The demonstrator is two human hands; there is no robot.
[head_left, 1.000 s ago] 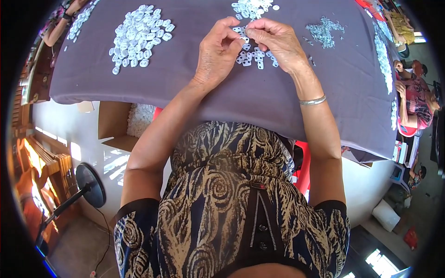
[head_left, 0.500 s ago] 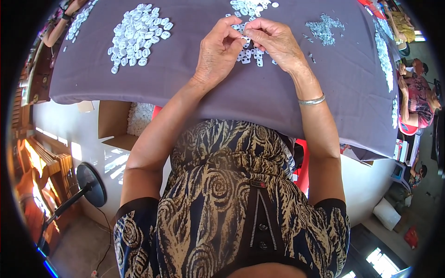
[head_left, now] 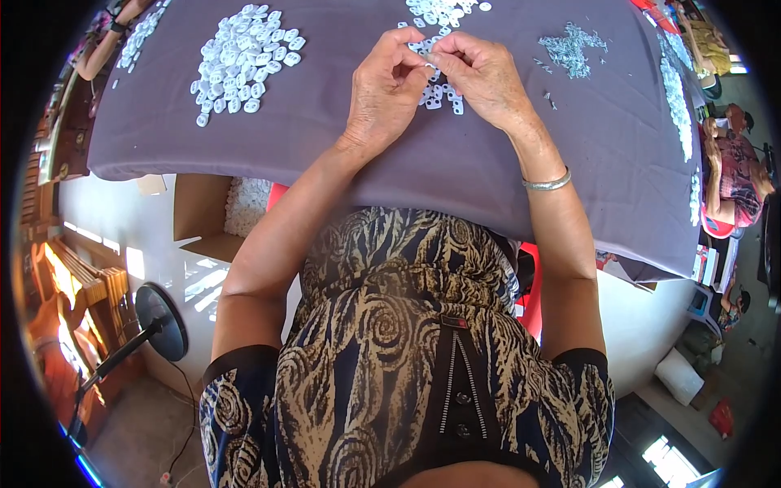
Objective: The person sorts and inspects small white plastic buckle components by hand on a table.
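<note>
My left hand and my right hand meet fingertip to fingertip over the table's far middle. Thumb and forefinger of the left hand pinch a small white plastic piece, largely covered by the fingers. Pressed together at that same piece are the right thumb and forefinger; whether they hold a separate tiny part is hidden. Beneath the hands lie several white pieces with dark holes, partly covered. To the left is a heap of white oval plastic pieces. On the right is a scatter of tiny shiny metal-looking parts.
Another group of white pieces lies beyond my hands on the grey tablecloth. Below the table's left edge stands a cardboard box of white bits. Another person's arm shows far left; a seated person is far right.
My right hand has turned a little, its fingers more curled, and covers more of the pieces beneath. The left hand stays nearly still, still pinching the white piece.
</note>
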